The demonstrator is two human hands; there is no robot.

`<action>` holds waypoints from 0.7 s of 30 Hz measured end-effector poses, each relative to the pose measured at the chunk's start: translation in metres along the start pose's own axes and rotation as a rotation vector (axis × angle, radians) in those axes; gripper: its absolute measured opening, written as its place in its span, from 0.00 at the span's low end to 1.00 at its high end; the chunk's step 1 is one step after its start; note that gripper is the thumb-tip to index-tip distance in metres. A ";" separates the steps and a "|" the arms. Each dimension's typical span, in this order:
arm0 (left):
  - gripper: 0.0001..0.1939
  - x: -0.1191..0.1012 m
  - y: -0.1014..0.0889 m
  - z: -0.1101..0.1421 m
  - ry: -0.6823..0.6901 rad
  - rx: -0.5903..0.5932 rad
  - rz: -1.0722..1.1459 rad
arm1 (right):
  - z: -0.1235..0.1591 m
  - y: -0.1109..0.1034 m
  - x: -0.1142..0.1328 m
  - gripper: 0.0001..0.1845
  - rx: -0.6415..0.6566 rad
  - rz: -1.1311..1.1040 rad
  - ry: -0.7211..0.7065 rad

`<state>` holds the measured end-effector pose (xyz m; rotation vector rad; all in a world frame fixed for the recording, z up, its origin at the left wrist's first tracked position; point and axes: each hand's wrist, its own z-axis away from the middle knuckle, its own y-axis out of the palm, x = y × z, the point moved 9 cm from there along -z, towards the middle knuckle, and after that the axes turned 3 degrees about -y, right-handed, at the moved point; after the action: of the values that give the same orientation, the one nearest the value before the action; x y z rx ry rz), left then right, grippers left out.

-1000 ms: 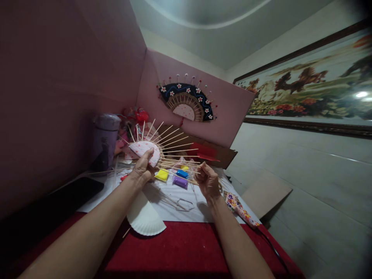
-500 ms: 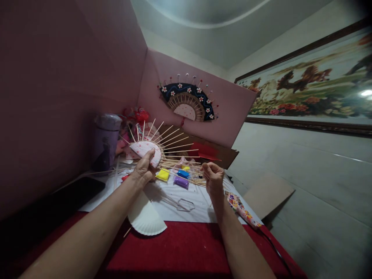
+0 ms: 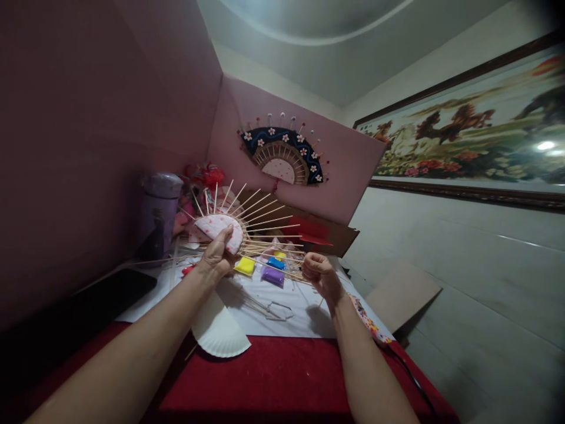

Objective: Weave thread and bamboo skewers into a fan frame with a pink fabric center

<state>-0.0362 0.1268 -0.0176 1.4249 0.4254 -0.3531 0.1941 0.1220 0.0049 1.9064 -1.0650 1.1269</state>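
Observation:
My left hand (image 3: 217, 254) is closed on the half-round base of a handmade fan frame (image 3: 218, 227), thumb on its white cloth with pink spots. Thin wooden sticks spread from the curved edge like rays. Near the tips of the lowest sticks is my right hand (image 3: 318, 274), its fingers curled in. Whatever those fingers hold, if anything, is too small to make out. Below the frame lie packets of clay-like material, yellow (image 3: 244, 266), blue (image 3: 276, 263) and purple (image 3: 272, 275). A folded white paper plate (image 3: 223, 333) rests under my left forearm.
A finished dark fan with flowers (image 3: 286, 141) hangs on the pink board. At left stand a purple tumbler (image 3: 161, 212) and a black phone-like slab (image 3: 128, 285). A flower-patterned tool with a cord (image 3: 371, 321) lies beside my right forearm. Cardboard (image 3: 348, 238) leans behind.
My right hand has drawn off to the right from the stick tips, then come slightly back and lower, its fingers curling tighter. The left hand and the fan frame have barely moved.

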 end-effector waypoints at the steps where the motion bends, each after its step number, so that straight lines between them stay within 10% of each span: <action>1: 0.01 0.000 0.000 0.001 -0.004 -0.003 0.004 | 0.000 0.002 -0.006 0.17 0.016 0.026 0.039; 21: 0.12 0.033 0.037 0.027 -0.222 0.267 0.068 | 0.023 0.083 -0.080 0.08 0.311 0.607 0.439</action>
<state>0.0126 0.1052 0.0014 1.6340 0.1517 -0.5211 0.1056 0.0910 -0.0650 1.4580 -1.2988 2.0422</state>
